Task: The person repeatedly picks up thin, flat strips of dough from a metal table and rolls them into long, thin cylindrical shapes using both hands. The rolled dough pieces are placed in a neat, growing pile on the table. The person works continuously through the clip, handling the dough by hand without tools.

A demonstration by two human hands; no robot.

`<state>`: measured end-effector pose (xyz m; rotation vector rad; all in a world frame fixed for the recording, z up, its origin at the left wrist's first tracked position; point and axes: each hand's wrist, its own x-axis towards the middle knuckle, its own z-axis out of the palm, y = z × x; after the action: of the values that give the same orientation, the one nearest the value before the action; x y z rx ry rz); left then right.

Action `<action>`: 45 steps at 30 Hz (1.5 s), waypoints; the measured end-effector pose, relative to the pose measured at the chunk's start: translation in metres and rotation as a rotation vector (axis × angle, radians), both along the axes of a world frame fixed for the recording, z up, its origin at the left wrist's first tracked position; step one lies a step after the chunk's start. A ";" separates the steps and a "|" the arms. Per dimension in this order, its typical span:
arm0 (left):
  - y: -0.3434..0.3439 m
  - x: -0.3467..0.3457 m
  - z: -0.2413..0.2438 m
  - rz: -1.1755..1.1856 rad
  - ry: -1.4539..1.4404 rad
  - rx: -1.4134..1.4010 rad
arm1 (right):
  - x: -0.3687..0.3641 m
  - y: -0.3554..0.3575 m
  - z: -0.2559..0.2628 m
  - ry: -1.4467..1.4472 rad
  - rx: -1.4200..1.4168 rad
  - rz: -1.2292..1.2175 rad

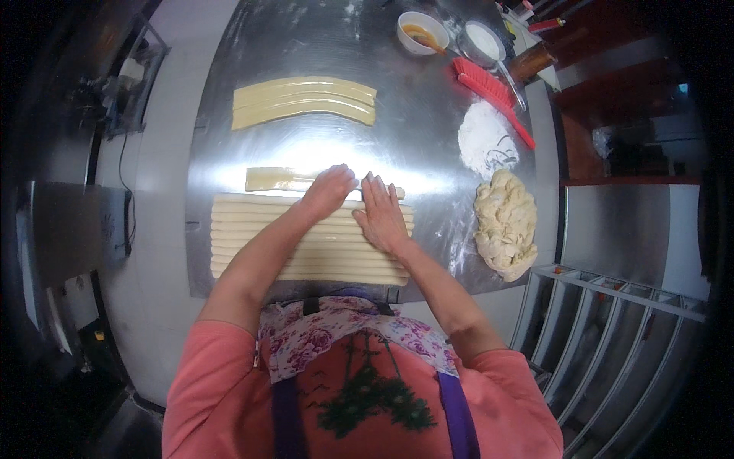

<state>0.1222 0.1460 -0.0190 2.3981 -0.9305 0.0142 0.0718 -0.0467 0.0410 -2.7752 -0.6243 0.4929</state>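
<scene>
A narrow, flat strip of dough (272, 179) with a glossy top lies crosswise on the steel worktop. My left hand (330, 192) is over its middle with fingers curled; whether they pinch the dough is hidden. Flat and palm down, my right hand (381, 215) has its fingertips at the strip's right part, whose end (399, 194) looks folded or rolled. Between my forearms and the strip lie several rolled dough ropes (321, 258), side by side and touching. Farther off are flat, shiny dough strips (304, 103) laid edge to edge.
At the right are a large dough lump (504, 226), a flour pile (487, 137) and a red bench brush (487, 86). Beyond stand a white bowl (406, 43) of orange-yellow liquid with a brush inside and a metal pan (481, 41) of white powder. A metal rack (608, 287) stands beside the table.
</scene>
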 end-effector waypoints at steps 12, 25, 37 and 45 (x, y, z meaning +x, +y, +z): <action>0.032 -0.001 0.010 0.052 0.023 0.019 | 0.000 0.034 -0.002 -0.021 0.007 -0.012; 0.068 0.000 0.011 0.000 0.043 -0.011 | 0.002 0.067 0.003 0.011 0.028 0.006; 0.105 0.001 0.010 -0.008 -0.027 0.016 | -0.001 0.091 -0.004 -0.045 0.060 0.031; 0.136 -0.004 0.002 0.100 0.075 0.056 | 0.003 0.120 0.001 0.007 0.075 -0.011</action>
<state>0.1186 0.2816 -0.0166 2.4772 -0.7856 -0.0644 0.0753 0.0729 0.0424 -2.7044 -0.6136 0.4666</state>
